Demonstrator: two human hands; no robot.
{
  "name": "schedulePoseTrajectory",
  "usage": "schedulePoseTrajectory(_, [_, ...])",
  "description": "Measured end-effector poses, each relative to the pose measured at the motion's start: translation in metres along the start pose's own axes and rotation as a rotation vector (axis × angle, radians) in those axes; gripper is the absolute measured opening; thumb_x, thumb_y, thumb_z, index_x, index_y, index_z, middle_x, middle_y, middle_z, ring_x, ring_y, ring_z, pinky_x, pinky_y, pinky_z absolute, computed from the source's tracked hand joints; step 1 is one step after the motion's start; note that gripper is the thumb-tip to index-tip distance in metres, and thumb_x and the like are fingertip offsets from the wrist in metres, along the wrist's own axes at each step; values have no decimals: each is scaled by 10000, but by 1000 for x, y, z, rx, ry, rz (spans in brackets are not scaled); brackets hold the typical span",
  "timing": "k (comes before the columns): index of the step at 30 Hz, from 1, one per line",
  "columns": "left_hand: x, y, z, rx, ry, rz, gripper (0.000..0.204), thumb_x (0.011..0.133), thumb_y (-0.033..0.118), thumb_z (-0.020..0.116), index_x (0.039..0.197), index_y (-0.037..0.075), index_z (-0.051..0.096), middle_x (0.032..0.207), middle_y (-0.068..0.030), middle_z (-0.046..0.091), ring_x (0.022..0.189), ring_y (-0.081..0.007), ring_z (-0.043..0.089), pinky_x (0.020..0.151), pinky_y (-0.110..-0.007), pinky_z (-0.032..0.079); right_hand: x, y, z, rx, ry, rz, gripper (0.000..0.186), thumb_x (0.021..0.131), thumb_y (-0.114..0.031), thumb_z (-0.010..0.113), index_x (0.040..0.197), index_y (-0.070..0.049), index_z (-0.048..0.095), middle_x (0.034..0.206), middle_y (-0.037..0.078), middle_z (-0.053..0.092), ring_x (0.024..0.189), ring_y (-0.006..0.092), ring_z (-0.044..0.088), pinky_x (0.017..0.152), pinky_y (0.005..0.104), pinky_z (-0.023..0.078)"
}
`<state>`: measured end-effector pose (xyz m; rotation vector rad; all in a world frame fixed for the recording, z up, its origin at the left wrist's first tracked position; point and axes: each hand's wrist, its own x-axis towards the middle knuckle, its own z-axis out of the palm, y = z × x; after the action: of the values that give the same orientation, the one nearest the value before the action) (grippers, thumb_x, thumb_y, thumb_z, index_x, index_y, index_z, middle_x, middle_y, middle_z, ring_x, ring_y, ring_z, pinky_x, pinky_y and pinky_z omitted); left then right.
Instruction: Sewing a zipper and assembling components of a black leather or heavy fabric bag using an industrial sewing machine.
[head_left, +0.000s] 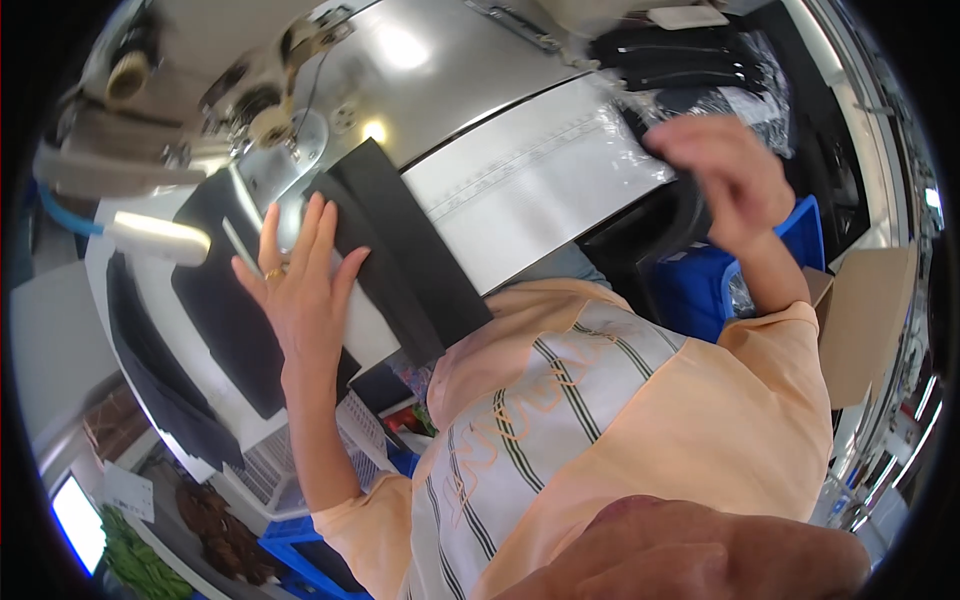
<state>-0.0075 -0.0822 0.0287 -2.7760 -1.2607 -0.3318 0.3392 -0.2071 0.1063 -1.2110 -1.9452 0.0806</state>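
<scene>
My left hand lies with its fingers spread beside a sewing machine's needle area. Its fingertips and thumb rest on or at the edge of a flat black panel, which has a fold or seam along its length. Left of that hand is another black piece with rounded corners. My right hand is raised at the right, smeared by motion, near black pieces in clear plastic wrap. Whether it holds anything cannot be made out.
A pale work surface with ruler marks runs between my hands. A lit white lamp juts in at the left. More black pieces hang over the left edge. Below are a white basket, a blue bin and a cardboard box.
</scene>
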Motion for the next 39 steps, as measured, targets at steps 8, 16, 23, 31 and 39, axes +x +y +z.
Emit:
schedulePoseTrajectory(8, [7, -9, 12, -21, 120, 131, 354, 763, 105, 699, 1111, 124, 635, 1239, 3, 553, 1347, -246, 391, 1060, -620, 154, 64, 11, 187, 200, -110, -390, 181, 840, -106, 627, 1010, -51, 658, 1077, 50, 647, 833, 215, 672, 659, 304, 563])
schedulePoseTrajectory(16, [19, -9, 18, -293, 169, 3, 364, 682, 49, 670, 1025, 122, 574, 1141, 18, 651, 1297, -215, 482, 1066, -623, 145, 67, 23, 194, 33, -290, -294, 190, 857, -132, 623, 1043, -104, 644, 1159, 43, 614, 1001, 231, 627, 784, 355, 536])
schedulePoseTrajectory(23, [17, -10, 19, -116, 226, 76, 342, 685, 67, 676, 1011, 166, 646, 1148, 31, 635, 1257, -203, 508, 1022, -630, 153, 67, 27, 195, -19, -207, -271, 258, 813, -167, 702, 1048, -79, 639, 1118, 23, 632, 986, 198, 615, 784, 298, 536])
schedulePoseTrajectory(31, [14, -12, 23, -96, 302, 135, 287, 713, 78, 676, 992, 143, 675, 1128, 43, 633, 1228, -189, 520, 1048, -583, 112, 71, 26, 197, -145, -168, -267, 315, 790, -170, 728, 1082, -76, 655, 1118, 14, 655, 992, 183, 603, 809, 291, 530])
schedulePoseTrajectory(39, [14, -13, 27, -73, 349, 123, 239, 750, 114, 679, 989, 127, 668, 1100, 38, 665, 1210, -186, 544, 1083, -589, 50, 73, 24, 196, -177, -195, -290, 345, 781, -155, 730, 1108, -80, 650, 1174, 11, 644, 1004, 193, 584, 820, 313, 511])
